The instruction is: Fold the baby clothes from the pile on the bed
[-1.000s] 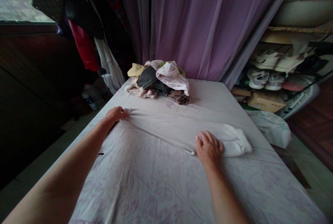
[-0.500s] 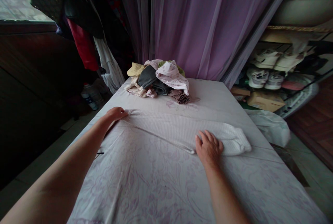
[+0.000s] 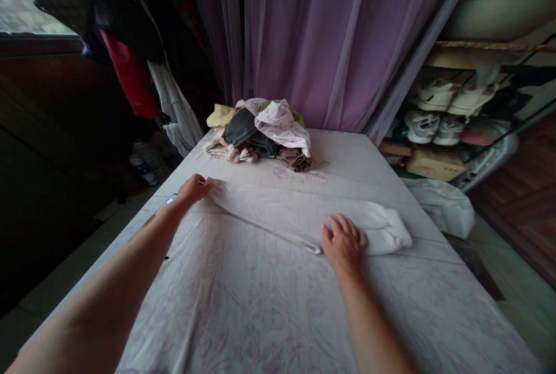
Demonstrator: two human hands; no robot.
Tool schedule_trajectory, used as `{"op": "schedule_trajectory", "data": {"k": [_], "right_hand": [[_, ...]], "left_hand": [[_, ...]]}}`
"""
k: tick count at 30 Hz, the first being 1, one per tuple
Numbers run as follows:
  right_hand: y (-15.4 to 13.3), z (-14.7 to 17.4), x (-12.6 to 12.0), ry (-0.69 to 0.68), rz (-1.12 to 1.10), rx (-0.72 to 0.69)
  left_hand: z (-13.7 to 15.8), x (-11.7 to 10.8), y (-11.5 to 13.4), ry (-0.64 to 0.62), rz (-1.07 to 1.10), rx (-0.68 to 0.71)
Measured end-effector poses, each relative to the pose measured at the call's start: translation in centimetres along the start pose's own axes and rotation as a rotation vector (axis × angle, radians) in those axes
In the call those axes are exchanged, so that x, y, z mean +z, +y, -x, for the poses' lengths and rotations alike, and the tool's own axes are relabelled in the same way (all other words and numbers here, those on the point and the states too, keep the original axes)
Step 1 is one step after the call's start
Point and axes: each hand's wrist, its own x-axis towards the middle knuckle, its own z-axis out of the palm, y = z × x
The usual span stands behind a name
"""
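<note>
A white ribbed garment, long and narrow like trousers folded lengthwise, lies across the cloth-covered table. My left hand pinches its narrow left end between thumb and fingers. Toward the garment's wider, bunched right end, my right hand rests flat on the fabric with fingers slightly spread. A loose lower edge of the garment runs from the left hand to just beside the right thumb. Beyond it, at the table's far side, sits a heap of crumpled clothes in yellow, dark grey, pale pink and brown.
A purple curtain hangs behind the table. Shoes and a cardboard box are on a rack to the right, above a white plastic bag. Hanging clothes and bottles are at the left.
The view has shifted slightly, so most things appear a little further left. The left hand keeps its pinch and the right hand stays flat on the garment, which keeps its shape.
</note>
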Motion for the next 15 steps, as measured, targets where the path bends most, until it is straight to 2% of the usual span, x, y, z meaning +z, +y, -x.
{"op": "schedule_trajectory", "data": {"k": [4,8,12,15], "right_hand": [[0.0,0.1,0.1,-0.032,0.002,0.005],[-0.4,0.1,-0.5,-0.05,0.004,0.032],[-0.6,0.1,-0.6,-0.063,-0.012,0.023],[-0.5,0.2,-0.4,-0.068,-0.035,0.004]], "left_hand": [[0.5,0.9,0.4,0.128,0.003,-0.044],[1.2,1.3,0.8,0.115,-0.049,-0.047],[2.3,1.4,1.2,0.232,-0.07,0.04],[2.8,1.7,1.1,0.207,-0.057,0.106]]}}
